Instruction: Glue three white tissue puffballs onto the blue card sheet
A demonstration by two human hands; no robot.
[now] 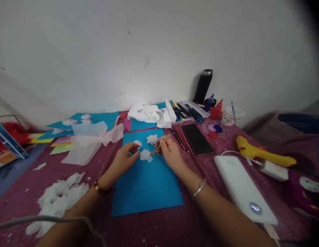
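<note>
A blue sheet of card (149, 185) lies in front of me with several crumpled white paper tufts on its upper part. My right hand (169, 152) grips a thin wooden stick (157, 147), its lower end at the middle paper tuft (146, 155). Another tuft (151, 139) sits just beyond the right fingers. On the other side, my left hand (126, 158) hovers with curled fingers, thumb and index apart, close to the left tuft (138, 143). Whether its fingertips touch that tuft is hard to see.
Torn white paper (59, 199) is heaped at left, beside a grey cable (46, 218). A phone (197, 139), power bank (245, 188) and yellow glue gun (264, 154) lie right. Scissors (181, 111), a black bottle (203, 85) and a paper cup (230, 116) stand further back.
</note>
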